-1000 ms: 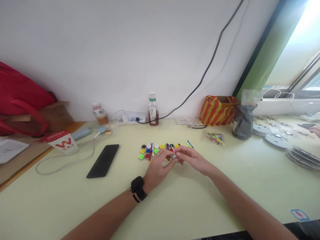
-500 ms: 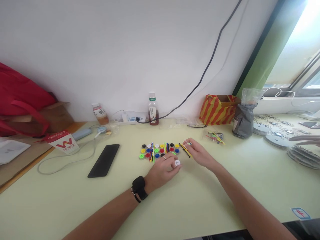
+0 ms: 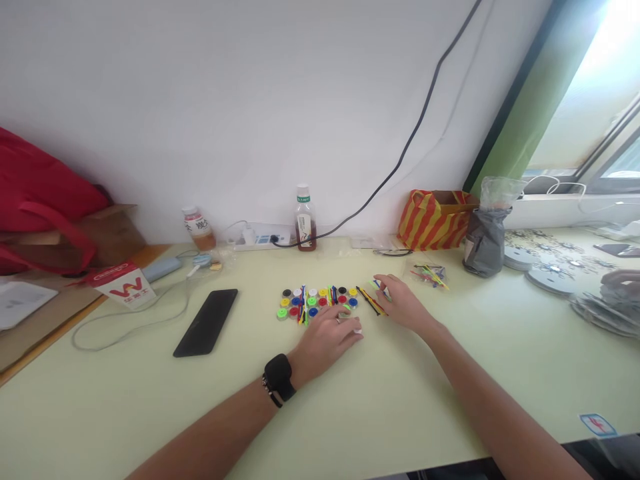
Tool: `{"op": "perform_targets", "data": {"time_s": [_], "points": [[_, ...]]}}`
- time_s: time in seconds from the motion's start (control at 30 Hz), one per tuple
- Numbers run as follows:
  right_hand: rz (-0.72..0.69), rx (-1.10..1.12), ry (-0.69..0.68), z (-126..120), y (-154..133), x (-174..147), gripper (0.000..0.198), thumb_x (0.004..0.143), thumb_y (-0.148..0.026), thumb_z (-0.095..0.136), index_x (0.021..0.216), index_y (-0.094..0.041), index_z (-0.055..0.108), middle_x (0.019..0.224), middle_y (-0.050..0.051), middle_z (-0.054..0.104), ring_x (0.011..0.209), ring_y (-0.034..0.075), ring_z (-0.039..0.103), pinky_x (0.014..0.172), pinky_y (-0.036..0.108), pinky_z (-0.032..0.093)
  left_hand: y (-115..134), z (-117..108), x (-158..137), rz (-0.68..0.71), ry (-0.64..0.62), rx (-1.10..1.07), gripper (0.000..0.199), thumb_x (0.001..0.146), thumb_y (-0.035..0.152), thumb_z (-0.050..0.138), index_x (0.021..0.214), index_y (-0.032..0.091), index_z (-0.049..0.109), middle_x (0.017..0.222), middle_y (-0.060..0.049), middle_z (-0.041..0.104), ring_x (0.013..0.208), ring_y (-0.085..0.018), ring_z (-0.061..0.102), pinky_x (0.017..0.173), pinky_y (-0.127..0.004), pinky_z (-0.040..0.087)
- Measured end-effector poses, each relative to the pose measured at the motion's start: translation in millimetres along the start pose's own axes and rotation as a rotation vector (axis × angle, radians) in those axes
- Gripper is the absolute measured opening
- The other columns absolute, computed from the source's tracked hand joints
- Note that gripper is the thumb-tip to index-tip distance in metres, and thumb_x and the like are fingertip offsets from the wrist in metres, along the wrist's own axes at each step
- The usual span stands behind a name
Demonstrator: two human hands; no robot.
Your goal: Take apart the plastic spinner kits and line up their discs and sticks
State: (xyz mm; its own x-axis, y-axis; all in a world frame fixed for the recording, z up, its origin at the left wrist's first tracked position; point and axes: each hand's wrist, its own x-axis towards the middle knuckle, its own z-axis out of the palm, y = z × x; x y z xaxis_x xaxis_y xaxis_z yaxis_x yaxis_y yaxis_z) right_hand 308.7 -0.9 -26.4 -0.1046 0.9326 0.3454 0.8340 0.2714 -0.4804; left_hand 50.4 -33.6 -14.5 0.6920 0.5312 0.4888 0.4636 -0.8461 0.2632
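Observation:
My left hand (image 3: 331, 335) rests at the near right corner of a block of small round coloured pieces (image 3: 313, 302). Its thumb and fingers are closed on a white round piece (image 3: 357, 330), mostly covered by the fingertips. Across the block lie upright bundles of thin coloured sticks (image 3: 302, 305). My right hand (image 3: 401, 303) is just right of a slanting bundle of yellow and black sticks (image 3: 369, 300). Its fingers are curled around a few thin coloured sticks (image 3: 383, 289), largely hidden by the hand.
A black phone (image 3: 207, 323) lies left of the pieces. Behind stand a drink bottle (image 3: 305, 223), a power strip (image 3: 263, 236) and a striped bag (image 3: 434, 220). A clear packet of sticks (image 3: 429, 274) lies farther right. Another person's hand (image 3: 620, 285) is by stacked grey discs (image 3: 603, 312).
My left hand has turned palm-down, so the white piece is now mostly hidden. My right hand has shifted slightly right with its fingers lowered. The other person's hand has moved over the discs.

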Motion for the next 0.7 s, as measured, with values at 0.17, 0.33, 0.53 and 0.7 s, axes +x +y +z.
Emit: {"op": "perform_targets", "data": {"time_s": [0.17, 0.33, 0.53, 0.7], "points": [[0.067, -0.165, 0.017, -2, 3, -1, 0.028, 0.096, -0.027, 0.056, 0.122, -0.021, 0.066, 0.115, 0.012, 0.067, 0.114, 0.03, 0.06, 0.094, 0.04, 0.049, 1, -4, 2, 0.038, -0.043, 0.081, 0.014, 0.102, 0.03, 0.06, 0.105, 0.023, 0.072, 0.117, -0.005, 0.076, 0.123, -0.03, 0.058, 0.102, -0.049, 0.048], [0.039, -0.106, -0.092, -3, 8, -1, 0.029, 0.096, -0.016, 0.054, 0.119, -0.02, 0.071, 0.111, 0.011, 0.069, 0.108, 0.026, 0.063, 0.094, 0.035, 0.048, 7, -9, 3, -0.015, -0.069, 0.138, 0.031, 0.1, 0.037, 0.062, 0.126, 0.02, 0.066, 0.138, -0.01, 0.066, 0.129, -0.035, 0.052, 0.108, -0.056, 0.045], [0.047, -0.013, -0.136, -5, 8, 1, 0.03, 0.09, -0.006, 0.053, 0.107, -0.018, 0.075, 0.105, 0.009, 0.071, 0.091, 0.02, 0.067, 0.082, 0.029, 0.049, 8, -11, 1, -0.069, -0.103, 0.168, 0.043, 0.1, 0.038, 0.059, 0.14, 0.021, 0.058, 0.14, -0.013, 0.06, 0.129, -0.035, 0.05, 0.11, -0.056, 0.044], [0.065, 0.031, -0.126, -2, 1, -2, 0.026, 0.091, -0.007, 0.054, 0.103, -0.019, 0.073, 0.102, 0.007, 0.071, 0.087, 0.019, 0.066, 0.076, 0.028, 0.049, 5, -6, -2, -0.162, -0.041, 0.203, 0.054, 0.097, 0.04, 0.062, 0.148, 0.022, 0.052, 0.146, -0.014, 0.056, 0.131, -0.038, 0.048, 0.11, -0.058, 0.043]]}}
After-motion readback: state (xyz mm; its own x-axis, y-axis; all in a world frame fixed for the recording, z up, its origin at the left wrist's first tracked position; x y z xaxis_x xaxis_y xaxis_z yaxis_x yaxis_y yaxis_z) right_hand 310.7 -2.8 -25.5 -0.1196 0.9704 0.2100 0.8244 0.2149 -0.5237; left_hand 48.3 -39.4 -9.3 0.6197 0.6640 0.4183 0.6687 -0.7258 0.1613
